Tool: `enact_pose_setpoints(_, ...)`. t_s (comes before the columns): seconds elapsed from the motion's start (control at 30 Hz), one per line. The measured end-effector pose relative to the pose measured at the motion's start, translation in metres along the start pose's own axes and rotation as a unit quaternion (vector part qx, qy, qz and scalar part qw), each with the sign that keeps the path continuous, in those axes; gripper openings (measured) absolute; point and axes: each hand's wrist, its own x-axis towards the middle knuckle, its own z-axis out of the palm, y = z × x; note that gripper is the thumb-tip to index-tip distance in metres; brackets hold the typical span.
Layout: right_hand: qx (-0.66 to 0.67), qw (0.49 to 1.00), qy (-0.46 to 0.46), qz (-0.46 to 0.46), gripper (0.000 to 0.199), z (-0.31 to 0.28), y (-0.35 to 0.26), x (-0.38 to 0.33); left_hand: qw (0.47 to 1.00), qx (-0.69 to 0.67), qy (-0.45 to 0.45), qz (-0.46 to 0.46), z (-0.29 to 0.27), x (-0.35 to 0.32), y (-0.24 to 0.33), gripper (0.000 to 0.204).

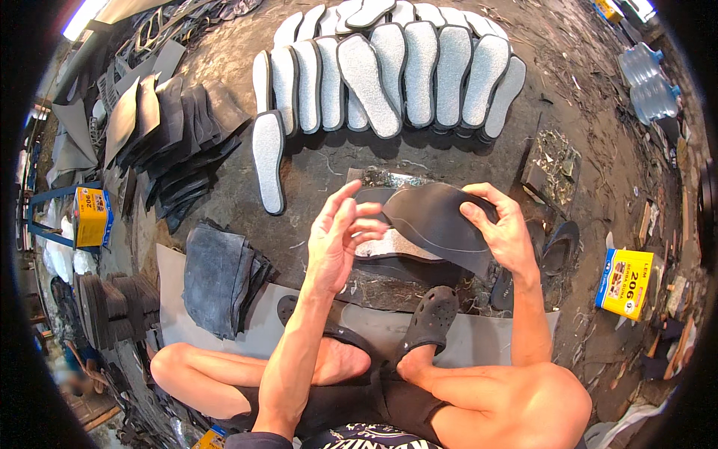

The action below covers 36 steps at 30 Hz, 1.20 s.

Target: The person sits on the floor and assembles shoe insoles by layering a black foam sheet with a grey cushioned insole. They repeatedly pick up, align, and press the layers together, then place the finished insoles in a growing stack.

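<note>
A thin, dark, flexible sheet with pale curved lines across it (pixel 441 218) is held up, bowed and tilted. Below that sheet lies a pale, speckled, dark-edged sole piece (pixel 395 245), partly hidden by it.

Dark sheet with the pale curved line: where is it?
In the head view, the dark sheet is right of centre, in the grip of the right hand, above the pale sole.

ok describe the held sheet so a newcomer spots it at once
Find the pale insoles at the top. Below them, the right fingers pinch a dark sheet. Unlike the piled sheets at left, it is held up, showing a pale curved line.
</note>
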Motion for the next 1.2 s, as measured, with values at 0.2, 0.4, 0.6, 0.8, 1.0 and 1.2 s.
enact_pose_setpoints(0.2,0.146,0.981,-0.129,0.016,0.038,-0.011,-0.004,-0.023,0.962,0.230,0.133,0.059,-0.013,-0.012,-0.036,0.059)
enact_pose_setpoints(0.4,0.255,0.953,-0.154,0.048,0.056,-0.024,0.002,-0.027,0.994,-0.102,0.023,-0.032,-0.014,-0.014,-0.052,0.044)
enact_pose_setpoints(0.6,0.300,0.942,0.038,0.145,0.049,-0.009,0.080,-0.038,0.978,0.067,0.195,0.009,-0.008,-0.050,-0.040,0.021)
enact_pose_setpoints(0.8,0.357,0.911,0.018,0.205,0.051,0.015,0.116,-0.087,0.958,0.089,0.267,-0.049,-0.048,-0.090,-0.066,0.021)
enact_pose_setpoints(1.0,0.093,0.984,0.077,0.134,0.036,0.020,0.101,-0.091,0.962,0.091,0.254,-0.042,-0.055,-0.090,-0.070,0.020)
enact_pose_setpoints(1.2,0.041,0.977,0.047,0.203,0.034,0.010,0.112,-0.107,0.941,0.240,0.237,-0.018,-0.058,-0.101,-0.073,0.023)
